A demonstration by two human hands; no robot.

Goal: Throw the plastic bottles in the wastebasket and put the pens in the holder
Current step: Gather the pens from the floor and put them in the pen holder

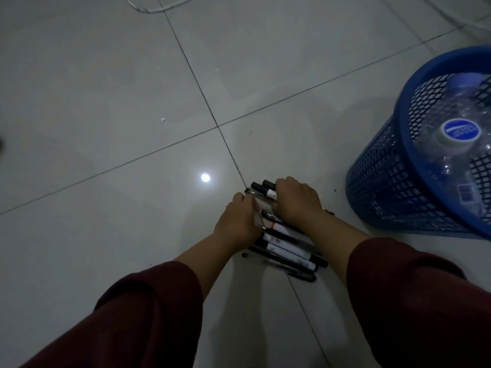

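Several black and white pens (285, 248) lie side by side on the tiled floor in front of me. My left hand (236, 221) rests on the left end of the pile, fingers curled around some pens. My right hand (296, 200) covers the far part of the pile and is closed over pens, whose black caps (261, 185) stick out past its fingers. A blue mesh wastebasket (393, 192) stands to the right. Clear plastic bottles (457, 139) sit inside it, one with a white and blue cap. No pen holder shows in this view.
Grey glossy floor tiles (106, 102) stretch all around, with a bright light reflection (205, 177). A white cable (159, 7) lies at the far edge. A small white scrap (163, 119) sits on the floor to the left.
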